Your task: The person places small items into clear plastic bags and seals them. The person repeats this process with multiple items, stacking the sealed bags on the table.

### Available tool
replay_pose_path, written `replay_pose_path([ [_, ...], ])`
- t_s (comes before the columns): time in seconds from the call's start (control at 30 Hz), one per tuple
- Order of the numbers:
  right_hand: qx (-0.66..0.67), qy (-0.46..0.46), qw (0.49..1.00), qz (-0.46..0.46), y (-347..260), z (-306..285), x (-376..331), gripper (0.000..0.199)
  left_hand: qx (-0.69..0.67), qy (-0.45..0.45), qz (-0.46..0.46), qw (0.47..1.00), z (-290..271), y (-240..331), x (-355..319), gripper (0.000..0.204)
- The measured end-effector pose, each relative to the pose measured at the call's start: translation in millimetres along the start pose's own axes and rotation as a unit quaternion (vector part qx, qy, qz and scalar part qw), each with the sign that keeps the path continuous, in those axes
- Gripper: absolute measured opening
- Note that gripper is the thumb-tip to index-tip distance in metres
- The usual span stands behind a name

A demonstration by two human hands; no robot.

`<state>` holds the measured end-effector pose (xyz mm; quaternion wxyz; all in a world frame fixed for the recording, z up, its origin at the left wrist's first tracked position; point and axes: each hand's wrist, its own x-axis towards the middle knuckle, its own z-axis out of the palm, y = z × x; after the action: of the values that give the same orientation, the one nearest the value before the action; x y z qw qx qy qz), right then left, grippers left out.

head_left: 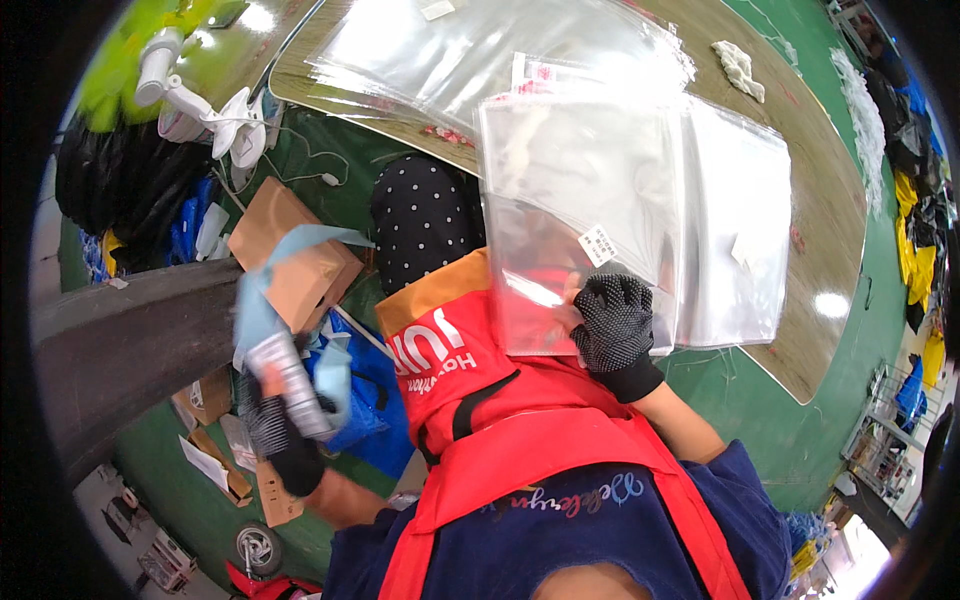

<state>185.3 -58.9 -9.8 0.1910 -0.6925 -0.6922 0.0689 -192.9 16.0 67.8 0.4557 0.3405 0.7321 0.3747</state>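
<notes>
The right hand (615, 325), in a black knitted glove dotted with white grip points, lay against the lower edge of a clear, flat plastic bag (575, 215) with a small white label. Its fingers (628, 292) were spread over the front of the bag, and the thumb seemed to press the edge from the side, so the bag was pinned rather than pinched. The bag stood up in front of the person, overlapping the near rim of the curved, wood-patterned worktop (830, 230). Through its lower part showed the red and orange cloth of a garment (450, 340) lying over the person's lap and red apron.

The left hand (280, 405), in the same kind of glove, was held out to the person's left, above the green floor (790, 440). Its fingers were closed around a small grey cylindrical object (290, 375) together with a bunch of light blue cloth or film (265, 300) that rose above the fist; what the cylinder was could not be told.

More clear plastic bags (470, 50) lay stacked on the worktop, and another (735, 240) just right of the held one. A brown cardboard box (300, 260) stood behind the left hand, a white clip lamp (195, 105) farther off, and a crumpled white rag (740, 68) at the far side of the worktop.
</notes>
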Motion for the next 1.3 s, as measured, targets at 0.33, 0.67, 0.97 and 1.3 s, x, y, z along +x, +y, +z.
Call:
replay_pose_path([
  [0.33, 0.389, -0.021, 0.895, 0.219, 4, -35, -7, 0.009, -0.278, -0.413, -0.078, 0.864, 187, -4, -63, 0.034],
  [0.67, 0.370, 0.275, 0.759, 0.460, 77, -61, -50, 0.030, -0.147, -0.421, -0.026, 0.895, 204, -48, -41, 0.032],
  [0.97, 0.218, 0.091, 0.963, 0.128, -13, -64, -21, 0.061, -0.155, -0.450, -0.044, 0.878, 198, 0, -74, 0.031],
  [1.3, 0.337, 0.019, 0.941, -0.010, -40, -44, 34, 0.028, 0.167, -0.427, 0.144, 0.877, 158, 3, -68, 0.029],
])
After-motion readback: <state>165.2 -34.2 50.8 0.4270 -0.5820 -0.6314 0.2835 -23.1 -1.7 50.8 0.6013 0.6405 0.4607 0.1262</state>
